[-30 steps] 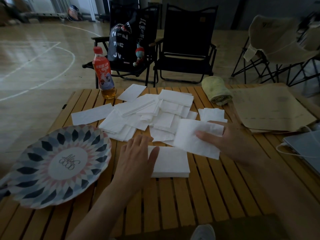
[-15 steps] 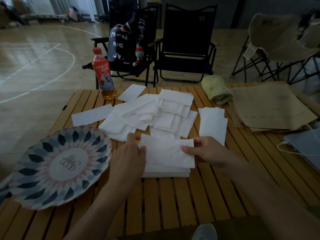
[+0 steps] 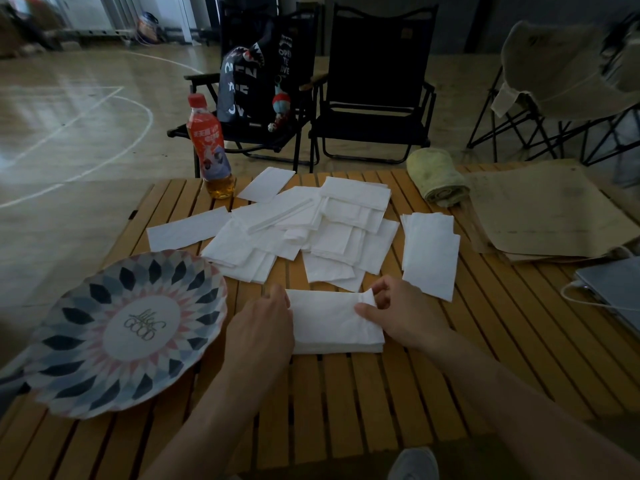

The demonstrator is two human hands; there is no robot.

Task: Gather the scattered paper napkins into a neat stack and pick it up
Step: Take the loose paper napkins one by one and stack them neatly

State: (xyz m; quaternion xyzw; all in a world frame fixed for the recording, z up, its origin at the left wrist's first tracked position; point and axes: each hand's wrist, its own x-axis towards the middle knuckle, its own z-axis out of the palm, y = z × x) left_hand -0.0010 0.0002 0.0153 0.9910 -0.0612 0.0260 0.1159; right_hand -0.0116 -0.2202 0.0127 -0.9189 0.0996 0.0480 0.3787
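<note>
A small stack of white napkins (image 3: pixel 329 323) lies near the front middle of the slatted wooden table (image 3: pixel 450 375). My left hand (image 3: pixel 258 336) rests against the stack's left edge, fingers curved along it. My right hand (image 3: pixel 398 311) pinches the right end of the top napkin, its corner lifted between thumb and fingers. Behind the stack, several loose napkins (image 3: pixel 311 230) lie scattered and overlapping across the table's middle. Two more napkins (image 3: pixel 429 251) lie overlapped to the right.
A large patterned plate (image 3: pixel 117 330) sits at the left. A red-labelled drink bottle (image 3: pixel 209 150) stands at the far left edge. A rolled green towel (image 3: pixel 438 176), brown paper sheets (image 3: pixel 540 209) and a laptop (image 3: pixel 616 289) occupy the right. Folding chairs (image 3: pixel 374 88) stand behind.
My right hand brought one napkin from the pile down onto the stack. My left hand slid to the stack's left edge and now steadies it.
</note>
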